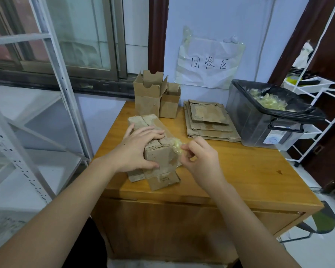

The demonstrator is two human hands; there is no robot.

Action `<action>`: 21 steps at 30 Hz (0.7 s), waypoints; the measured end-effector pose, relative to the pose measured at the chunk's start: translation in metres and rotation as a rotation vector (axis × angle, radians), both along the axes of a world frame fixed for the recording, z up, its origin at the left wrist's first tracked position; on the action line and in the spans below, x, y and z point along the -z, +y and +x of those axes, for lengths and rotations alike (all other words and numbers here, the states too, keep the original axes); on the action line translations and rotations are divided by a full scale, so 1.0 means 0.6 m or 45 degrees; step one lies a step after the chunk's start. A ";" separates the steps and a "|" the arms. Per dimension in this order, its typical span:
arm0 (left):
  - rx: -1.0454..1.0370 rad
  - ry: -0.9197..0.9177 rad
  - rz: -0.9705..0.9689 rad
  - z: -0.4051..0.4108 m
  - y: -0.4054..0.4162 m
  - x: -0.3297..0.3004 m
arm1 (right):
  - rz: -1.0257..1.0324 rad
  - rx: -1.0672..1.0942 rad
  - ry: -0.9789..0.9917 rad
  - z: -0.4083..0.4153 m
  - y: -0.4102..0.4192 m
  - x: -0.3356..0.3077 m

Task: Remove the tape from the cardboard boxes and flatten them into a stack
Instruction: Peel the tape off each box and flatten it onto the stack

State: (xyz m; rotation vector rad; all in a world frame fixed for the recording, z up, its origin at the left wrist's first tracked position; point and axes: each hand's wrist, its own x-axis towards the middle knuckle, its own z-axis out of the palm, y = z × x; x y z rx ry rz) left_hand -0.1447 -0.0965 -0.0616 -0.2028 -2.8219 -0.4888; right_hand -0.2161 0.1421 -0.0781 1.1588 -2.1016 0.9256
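Partway: flat stack (211, 120) at 1 o'clock; two boxes (155, 97) at 12 untouched. Left hand (137, 149) grips box (159, 157), right hand (199, 157) pinches its tape (177, 147).

Open boxes (155, 93) at table (249, 171) rear — flattened stack (211, 120) right of them, bin (263, 120) farther right.

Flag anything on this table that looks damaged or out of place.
The cardboard box under the left hand is scuffed, its surface torn where tape came off; the right hand pinches that crumpled tape. The paper sign on the wall is wrinkled. Otherwise the flattened stack lies fairly neat.
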 end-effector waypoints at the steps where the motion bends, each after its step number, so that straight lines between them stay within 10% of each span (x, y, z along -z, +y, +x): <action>1: 0.002 0.001 -0.002 -0.001 -0.001 0.000 | 0.039 0.003 0.022 0.002 0.003 0.000; 21: -0.130 -0.092 -0.180 -0.002 0.041 -0.034 | 0.337 -0.279 -0.186 -0.007 0.018 -0.038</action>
